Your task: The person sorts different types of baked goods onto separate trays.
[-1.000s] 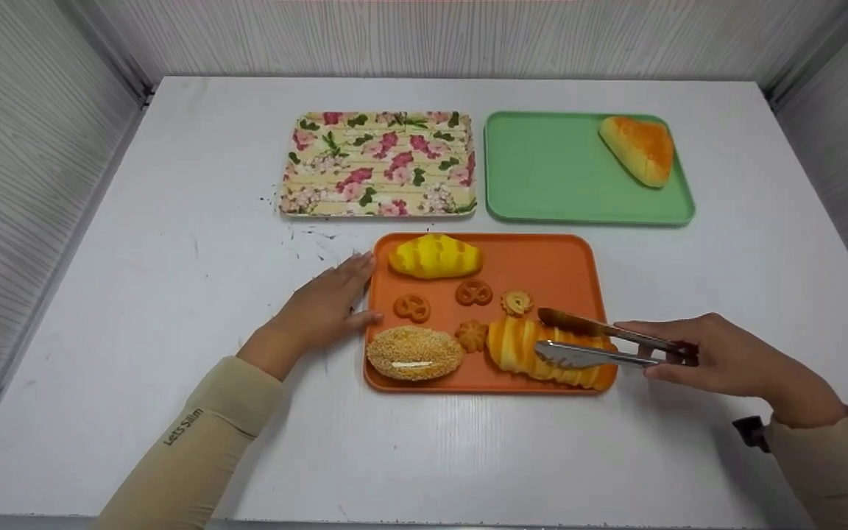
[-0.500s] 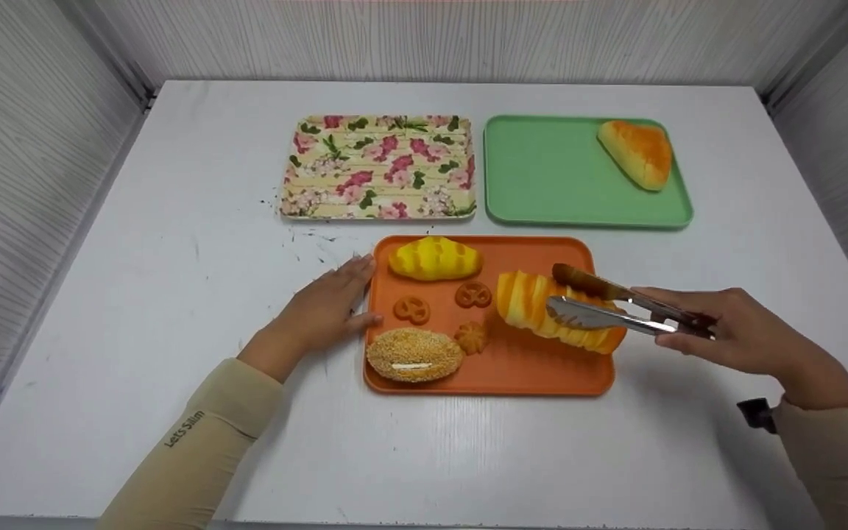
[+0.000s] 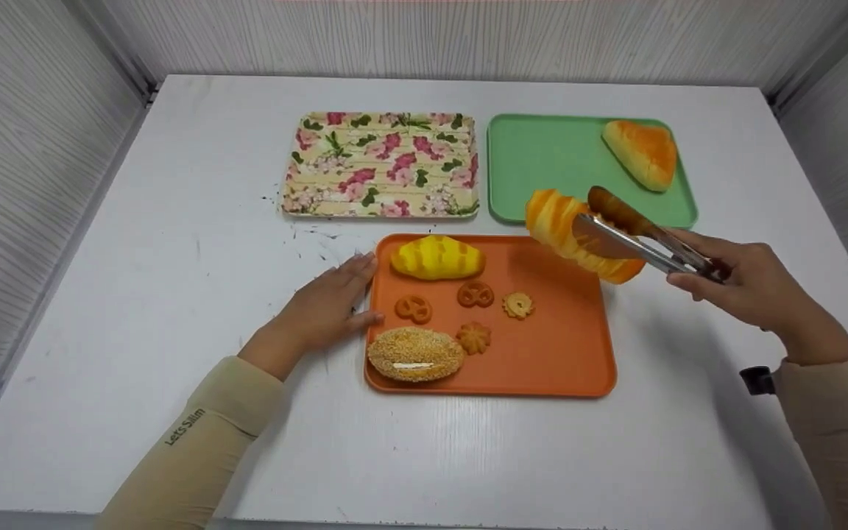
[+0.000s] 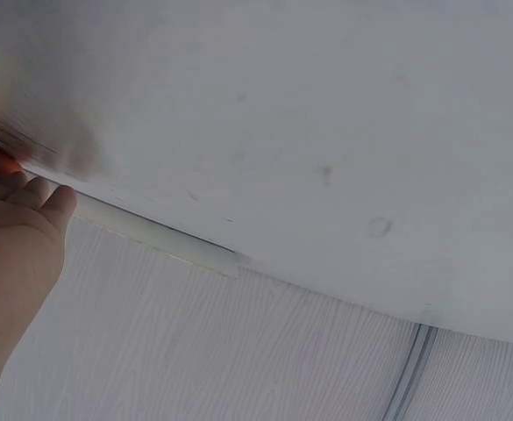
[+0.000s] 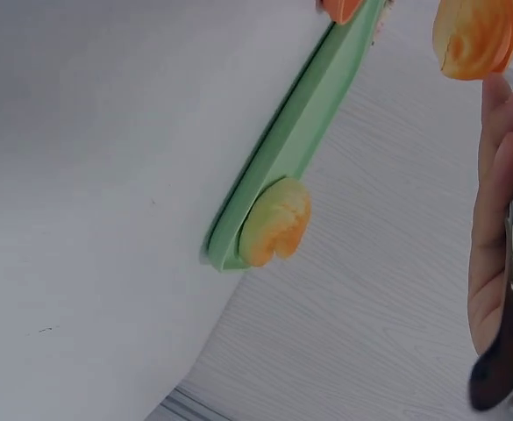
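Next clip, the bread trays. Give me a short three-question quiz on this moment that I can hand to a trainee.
1. True or false: the striped croissant lies flat on the orange tray.
2. Which tray holds nothing? A) floral tray B) green tray C) orange tray
3. What does the left hand touch?

Key:
1. False. The tongs in the right hand hold it in the air, over the gap between the orange and green trays.
2. A. The green tray bears a triangular bun.
3. The left edge of the orange tray, fingers flat on the table.
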Demonstrator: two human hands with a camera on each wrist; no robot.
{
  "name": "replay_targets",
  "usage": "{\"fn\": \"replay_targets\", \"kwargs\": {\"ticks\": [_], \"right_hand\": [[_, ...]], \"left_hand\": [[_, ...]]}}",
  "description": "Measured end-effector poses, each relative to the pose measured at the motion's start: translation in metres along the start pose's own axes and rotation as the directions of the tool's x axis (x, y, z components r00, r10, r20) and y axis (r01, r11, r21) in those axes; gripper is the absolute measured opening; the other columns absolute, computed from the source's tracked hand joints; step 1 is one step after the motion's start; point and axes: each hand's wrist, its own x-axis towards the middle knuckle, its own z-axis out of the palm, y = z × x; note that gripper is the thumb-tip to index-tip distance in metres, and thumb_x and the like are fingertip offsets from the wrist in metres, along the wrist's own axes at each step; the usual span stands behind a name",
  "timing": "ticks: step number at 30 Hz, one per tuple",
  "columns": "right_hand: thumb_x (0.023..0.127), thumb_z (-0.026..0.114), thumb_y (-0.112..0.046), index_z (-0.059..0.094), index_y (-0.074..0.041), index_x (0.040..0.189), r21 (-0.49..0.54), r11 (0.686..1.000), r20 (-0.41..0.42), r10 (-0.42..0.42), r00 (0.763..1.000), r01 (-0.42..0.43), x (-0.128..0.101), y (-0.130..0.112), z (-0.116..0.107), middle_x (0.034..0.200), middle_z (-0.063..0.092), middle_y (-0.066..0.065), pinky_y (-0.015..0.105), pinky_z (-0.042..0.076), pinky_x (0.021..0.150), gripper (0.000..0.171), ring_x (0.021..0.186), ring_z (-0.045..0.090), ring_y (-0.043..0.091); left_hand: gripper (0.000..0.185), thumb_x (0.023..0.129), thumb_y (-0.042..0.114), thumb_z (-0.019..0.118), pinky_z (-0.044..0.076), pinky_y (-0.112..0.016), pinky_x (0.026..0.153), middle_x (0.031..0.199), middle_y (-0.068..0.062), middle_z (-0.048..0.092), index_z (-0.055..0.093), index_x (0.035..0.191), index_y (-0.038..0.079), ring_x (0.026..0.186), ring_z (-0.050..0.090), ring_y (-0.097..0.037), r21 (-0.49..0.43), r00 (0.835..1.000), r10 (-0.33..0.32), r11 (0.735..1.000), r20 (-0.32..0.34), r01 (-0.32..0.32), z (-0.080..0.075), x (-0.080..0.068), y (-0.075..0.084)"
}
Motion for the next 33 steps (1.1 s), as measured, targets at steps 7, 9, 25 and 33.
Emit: {"fn": "replay_targets", "kwargs": {"ticks": [7, 9, 25, 33], "right_hand": [[0.089, 0.069, -0.016, 0.051, -0.023, 0.14, -0.042, 0.974, -0.035, 0.222, 0.975, -0.223, 0.014, 0.013, -0.004, 0.087, 0.064, 0.016, 0.022, 0.04, 0.042, 0.055, 0.056, 0.056, 0.013], [0.09, 0.068, -0.022, 0.049, -0.027, 0.141, -0.044, 0.957, -0.033, 0.286, 0.958, -0.287, 0.017, 0.017, -0.005, 0.099, 0.063, 0.02, 0.023, 0.041, 0.044, 0.055, 0.058, 0.057, 0.013], [0.09, 0.061, -0.046, 0.037, -0.025, 0.148, -0.137, 0.905, -0.012, 0.405, 0.914, -0.403, 0.046, 0.039, -0.011, 0.102, 0.062, 0.022, 0.024, 0.043, 0.055, 0.066, 0.063, 0.061, 0.018], [0.09, 0.057, -0.052, 0.031, -0.025, 0.15, -0.12, 0.886, -0.004, 0.45, 0.893, -0.447, 0.061, 0.049, -0.006, 0.117, 0.058, 0.027, 0.037, 0.045, 0.072, 0.071, 0.069, 0.064, 0.023]], "left_hand": [[0.083, 0.095, 0.055, 0.045, 0.012, -0.041, 0.115, 0.158, -0.008, 0.008, 0.011, 0.153, 0.007, 0.144, 0.007, -0.024, 0.002, 1.0, -0.006, 1.0, 0.0, 0.006, 0.0, 0.0, 0.0], [0.083, 0.095, 0.055, 0.045, 0.012, -0.042, 0.115, 0.158, -0.008, 0.008, 0.011, 0.153, 0.007, 0.144, 0.008, -0.024, -0.003, 1.0, -0.007, 1.0, 0.001, 0.007, 0.0, 0.0, 0.0], [0.084, 0.094, 0.056, 0.045, 0.012, -0.041, 0.115, 0.158, -0.006, 0.009, 0.01, 0.153, 0.008, 0.144, 0.008, -0.023, 0.008, 1.0, -0.015, 1.0, 0.013, 0.015, 0.001, 0.001, 0.0], [0.083, 0.095, 0.056, 0.043, 0.013, -0.041, 0.115, 0.158, -0.007, 0.009, 0.011, 0.153, 0.007, 0.144, 0.008, -0.023, 0.006, 1.0, -0.011, 1.0, 0.005, 0.011, 0.002, 0.0, 0.0]]}}
